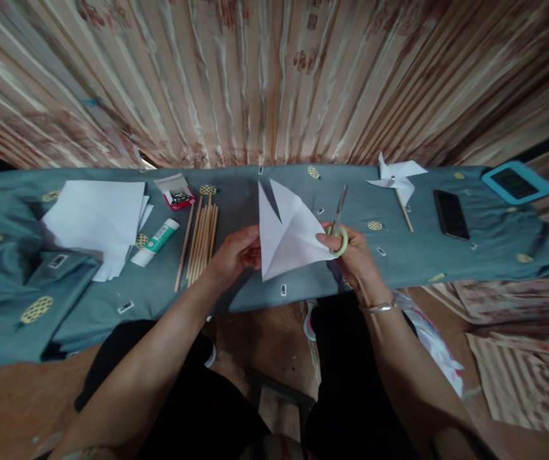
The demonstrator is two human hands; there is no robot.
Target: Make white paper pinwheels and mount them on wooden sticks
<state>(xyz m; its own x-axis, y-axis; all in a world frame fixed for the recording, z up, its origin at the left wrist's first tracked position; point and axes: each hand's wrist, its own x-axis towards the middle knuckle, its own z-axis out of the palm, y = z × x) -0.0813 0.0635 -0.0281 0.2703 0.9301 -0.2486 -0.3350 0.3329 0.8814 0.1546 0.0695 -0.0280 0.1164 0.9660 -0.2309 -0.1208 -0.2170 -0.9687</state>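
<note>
A white paper sheet (290,231) with a slit cut in from its upper edge hangs between my hands over the table. My left hand (240,254) pinches its left side. My right hand (351,250) has a pair of scissors (342,241) with pale green handles, a finger through a loop and the blades pointing up and away. The same hand's fingertips touch the paper's right corner. Left of my left hand lie a bundle of wooden sticks (202,243), a glue tube (156,242) and a small red box (177,195) holding small metal pieces.
A stack of white paper (97,217) lies on the left of the cloth-covered table (236,297). To the right are a paper pinwheel (399,177) on a stick, a dark phone (451,214) and a blue-framed tablet (516,182). A pleated curtain (255,83) hangs behind.
</note>
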